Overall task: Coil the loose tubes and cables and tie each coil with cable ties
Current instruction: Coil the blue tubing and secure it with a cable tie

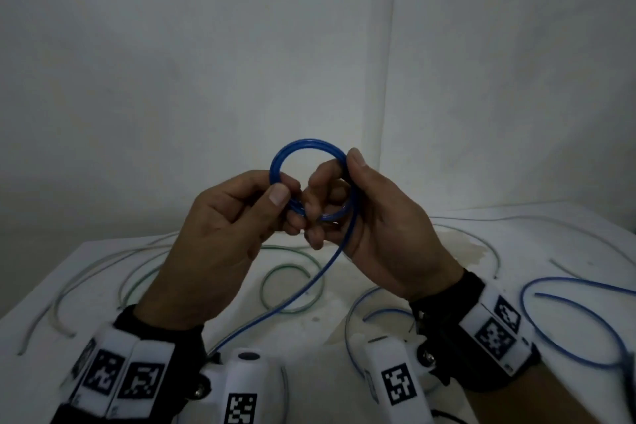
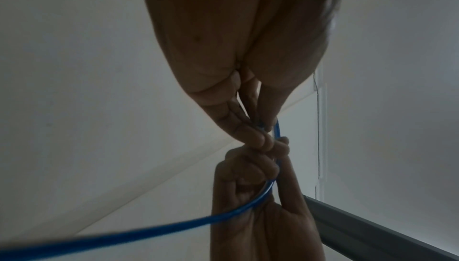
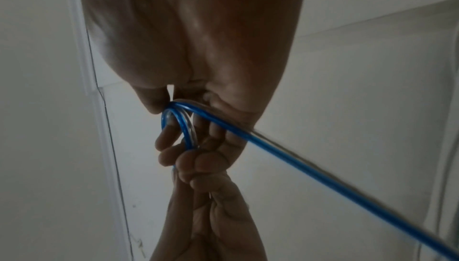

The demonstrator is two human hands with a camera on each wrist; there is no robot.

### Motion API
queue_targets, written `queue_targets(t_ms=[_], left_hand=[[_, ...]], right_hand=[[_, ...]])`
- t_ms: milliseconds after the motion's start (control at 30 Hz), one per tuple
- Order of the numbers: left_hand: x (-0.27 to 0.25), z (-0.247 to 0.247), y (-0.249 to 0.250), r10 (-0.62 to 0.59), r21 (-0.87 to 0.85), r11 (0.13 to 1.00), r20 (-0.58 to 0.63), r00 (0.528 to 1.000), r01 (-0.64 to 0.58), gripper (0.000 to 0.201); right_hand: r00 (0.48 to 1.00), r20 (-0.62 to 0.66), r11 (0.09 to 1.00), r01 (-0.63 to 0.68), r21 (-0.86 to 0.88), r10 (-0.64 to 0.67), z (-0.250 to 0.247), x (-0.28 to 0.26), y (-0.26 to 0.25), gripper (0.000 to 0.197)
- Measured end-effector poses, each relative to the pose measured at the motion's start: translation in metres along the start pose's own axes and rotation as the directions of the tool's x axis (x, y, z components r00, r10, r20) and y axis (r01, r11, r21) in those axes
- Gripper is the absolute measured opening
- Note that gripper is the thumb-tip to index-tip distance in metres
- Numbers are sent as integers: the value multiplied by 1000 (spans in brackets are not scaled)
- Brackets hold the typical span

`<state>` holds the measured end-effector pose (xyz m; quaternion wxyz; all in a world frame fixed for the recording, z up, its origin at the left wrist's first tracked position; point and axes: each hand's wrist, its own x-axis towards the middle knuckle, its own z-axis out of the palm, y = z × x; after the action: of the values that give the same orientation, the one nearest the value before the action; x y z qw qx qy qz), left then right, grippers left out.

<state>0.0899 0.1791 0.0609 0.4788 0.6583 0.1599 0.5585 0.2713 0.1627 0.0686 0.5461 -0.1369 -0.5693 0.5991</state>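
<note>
Blue tube [image 1: 311,162] wound into a small coil, held up above the white table [image 1: 430,251] between both hands. Left hand [image 1: 220,234] pinches the coil's left side, thumb on top. Right hand [image 1: 375,227] grips its right side, fingers curled through the loop. Loose tail drops toward the left wrist. Green tube [image 1: 292,286], clear tubes, more blue tube [image 1: 568,320] lie on the table.
</note>
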Motion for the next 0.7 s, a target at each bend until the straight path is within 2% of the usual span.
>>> queue_targets(t_ms=[167,267,333,467,533,633,700], left_hand=[[-1,-10,6,-104,19,995,92,990,103,33],[-1,-10,12,-132,11,991,87,987,131,24],[-1,-5,14,-114,6,993,50,992,114,21],[0,5,11,-68,-131,989,-27,997,64,20],[0,6,11,-74,-151,986,-23,997,70,20],[-1,2,14,-101,-76,992,32,994,103,19],[-1,0,16,-74,-25,997,24,997,75,19]], right_hand=[[998,-2,984,-64,-168,65,-8,-3,-12,48],[992,-18,948,-122,-294,122,-11,-5,-17,47],[996,-46,957,-91,-276,82,-8,-4,-14,44],[999,-28,998,-24,-54,23,2,-1,-2,38],[999,-29,999,-13,-34,12,3,0,-2,40],[999,-46,976,0,-220,-11,-2,-3,-10,39],[997,-68,942,17,-336,-42,-4,-5,-16,37]])
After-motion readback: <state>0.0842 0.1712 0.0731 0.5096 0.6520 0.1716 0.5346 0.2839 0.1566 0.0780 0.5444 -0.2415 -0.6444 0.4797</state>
